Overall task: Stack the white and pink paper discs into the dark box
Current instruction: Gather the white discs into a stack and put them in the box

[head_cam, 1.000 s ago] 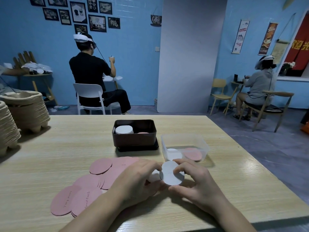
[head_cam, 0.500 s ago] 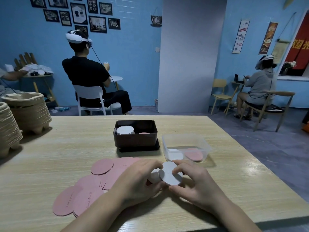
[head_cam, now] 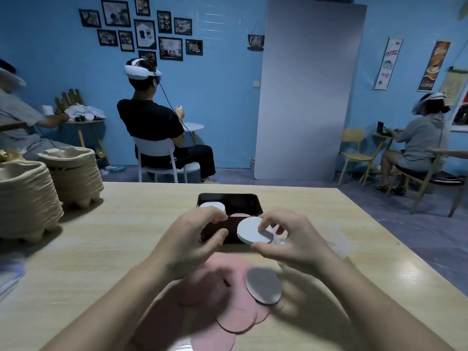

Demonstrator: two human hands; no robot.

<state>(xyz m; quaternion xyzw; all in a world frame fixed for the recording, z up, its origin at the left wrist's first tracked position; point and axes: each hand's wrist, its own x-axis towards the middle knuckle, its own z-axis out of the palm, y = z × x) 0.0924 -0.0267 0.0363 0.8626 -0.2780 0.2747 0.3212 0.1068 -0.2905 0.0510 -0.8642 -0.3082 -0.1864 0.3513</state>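
The pale wood tabletop carries a dark box, fanned pink discs under a white stack, and pulp trays far left.

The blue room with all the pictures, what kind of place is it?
Probably a coffee shop set up as a workroom. A hanging "Coffee" sign, coffee posters and framed cup pictures decorate the walls, while people in headsets sit working at small tables.
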